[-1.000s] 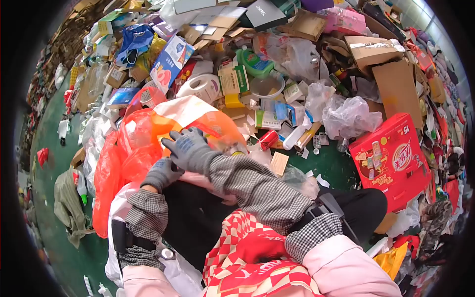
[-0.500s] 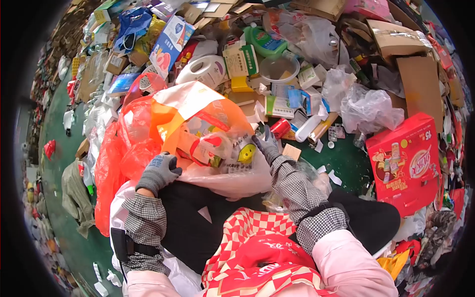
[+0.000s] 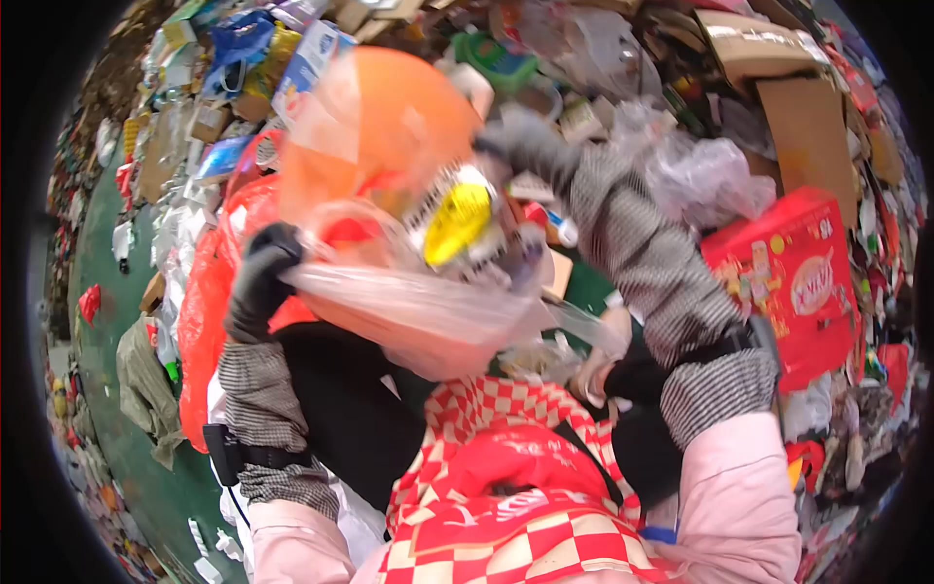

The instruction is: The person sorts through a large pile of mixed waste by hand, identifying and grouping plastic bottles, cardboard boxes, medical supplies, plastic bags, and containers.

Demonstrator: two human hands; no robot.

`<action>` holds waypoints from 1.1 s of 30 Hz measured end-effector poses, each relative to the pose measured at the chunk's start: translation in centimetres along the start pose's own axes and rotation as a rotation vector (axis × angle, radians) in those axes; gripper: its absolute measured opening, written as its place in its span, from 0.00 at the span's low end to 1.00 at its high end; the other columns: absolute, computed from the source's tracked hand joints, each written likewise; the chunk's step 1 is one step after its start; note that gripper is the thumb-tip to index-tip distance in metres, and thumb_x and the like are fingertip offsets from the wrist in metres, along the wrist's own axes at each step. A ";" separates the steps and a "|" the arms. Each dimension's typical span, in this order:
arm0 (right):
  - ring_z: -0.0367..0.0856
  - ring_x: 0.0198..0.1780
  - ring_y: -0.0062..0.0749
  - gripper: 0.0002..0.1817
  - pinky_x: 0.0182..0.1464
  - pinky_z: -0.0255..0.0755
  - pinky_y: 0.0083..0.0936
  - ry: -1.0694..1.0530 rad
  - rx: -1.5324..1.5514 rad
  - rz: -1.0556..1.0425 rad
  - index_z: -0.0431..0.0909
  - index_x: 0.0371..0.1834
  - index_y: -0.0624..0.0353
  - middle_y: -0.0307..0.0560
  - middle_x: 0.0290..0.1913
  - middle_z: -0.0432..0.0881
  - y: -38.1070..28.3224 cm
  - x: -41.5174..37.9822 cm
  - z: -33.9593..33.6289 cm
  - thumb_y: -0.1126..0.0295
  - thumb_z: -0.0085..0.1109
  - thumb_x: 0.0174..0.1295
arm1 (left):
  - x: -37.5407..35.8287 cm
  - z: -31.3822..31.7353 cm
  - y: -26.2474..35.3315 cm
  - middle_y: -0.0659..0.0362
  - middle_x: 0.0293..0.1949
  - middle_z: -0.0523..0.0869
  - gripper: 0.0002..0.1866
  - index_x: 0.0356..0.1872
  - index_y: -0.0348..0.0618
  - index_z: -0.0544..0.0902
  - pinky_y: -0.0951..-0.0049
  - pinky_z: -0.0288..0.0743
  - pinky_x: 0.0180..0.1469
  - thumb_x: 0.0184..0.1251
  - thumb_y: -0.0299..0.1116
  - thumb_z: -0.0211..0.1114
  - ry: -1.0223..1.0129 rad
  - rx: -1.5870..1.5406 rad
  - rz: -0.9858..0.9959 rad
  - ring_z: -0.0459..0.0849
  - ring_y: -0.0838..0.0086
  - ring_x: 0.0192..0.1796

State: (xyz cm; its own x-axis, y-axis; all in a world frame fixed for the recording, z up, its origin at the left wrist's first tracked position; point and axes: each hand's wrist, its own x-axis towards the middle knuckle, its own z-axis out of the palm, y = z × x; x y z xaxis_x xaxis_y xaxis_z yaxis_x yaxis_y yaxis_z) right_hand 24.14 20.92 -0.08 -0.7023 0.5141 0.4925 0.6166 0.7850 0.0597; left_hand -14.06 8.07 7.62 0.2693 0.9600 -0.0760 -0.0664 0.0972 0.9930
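A large orange and clear plastic bag [image 3: 409,107] is raised over my lap, blurred by motion. Inside its see-through part shows a crumpled wrapper with a yellow patch [image 3: 459,224], along with something red. My left hand [image 3: 265,273], in a grey glove, is closed on the bag's left edge. At the upper right side of the bag is my right hand [image 3: 530,146], also gloved; its fingers are smeared but appear to grip the bag's rim. Red plastic bags [image 3: 206,341] lie beside my left forearm.
A heap of mixed waste spreads ahead, with a green bottle [image 3: 496,63], clear plastic bags [image 3: 700,175] and a cardboard sheet [image 3: 812,146]. A red printed box [image 3: 788,287] stands at the right. Green floor [image 3: 126,389] shows at the left.
Both hands have risen with the bag, the right one farther, up and away from me. The bag is lifted and tipped, its contents shifting.
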 end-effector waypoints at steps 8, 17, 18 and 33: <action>0.77 0.39 0.33 0.25 0.45 0.70 0.33 -0.015 0.823 0.712 0.73 0.49 0.60 0.44 0.39 0.79 1.9 5.9 -8.4 0.52 0.61 0.55 | 4.0 -0.8 -2.9 0.63 0.25 0.77 0.07 0.31 0.44 0.77 0.78 0.74 0.22 0.58 0.34 0.65 0.311 0.238 -0.136 0.77 0.78 0.24; 0.79 0.34 0.29 0.33 0.42 0.72 0.27 -0.472 0.350 0.944 0.81 0.42 0.57 0.44 0.31 0.82 -18.4 -19.3 2.2 0.40 0.63 0.41 | 6.5 4.3 -4.0 0.64 0.25 0.77 0.13 0.31 0.41 0.76 0.80 0.74 0.27 0.55 0.38 0.69 0.134 0.360 -0.170 0.77 0.79 0.24; 0.79 0.35 0.30 0.32 0.41 0.72 0.26 -0.335 0.117 0.986 0.81 0.42 0.57 0.45 0.32 0.82 -21.1 -19.3 4.2 0.41 0.62 0.42 | 6.6 5.1 -3.9 0.65 0.25 0.77 0.14 0.31 0.41 0.76 0.80 0.74 0.27 0.55 0.38 0.70 0.125 0.364 -0.151 0.76 0.80 0.24; 0.78 0.48 0.37 0.26 0.47 0.71 0.33 0.059 0.310 0.932 0.74 0.47 0.58 0.49 0.45 0.80 -20.5 -10.6 -0.2 0.49 0.61 0.52 | 6.5 10.6 -3.6 0.61 0.33 0.81 0.19 0.41 0.36 0.80 0.79 0.70 0.41 0.61 0.44 0.64 0.020 0.783 -0.094 0.75 0.81 0.36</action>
State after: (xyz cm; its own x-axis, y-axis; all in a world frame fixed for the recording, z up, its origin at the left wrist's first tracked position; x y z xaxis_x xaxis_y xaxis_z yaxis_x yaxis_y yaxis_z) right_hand 19.07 -0.71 -6.35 0.0423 0.9621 0.2696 0.7879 0.1337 -0.6011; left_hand -1.88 11.16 4.46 0.2221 0.9623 -0.1570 0.6536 -0.0275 0.7563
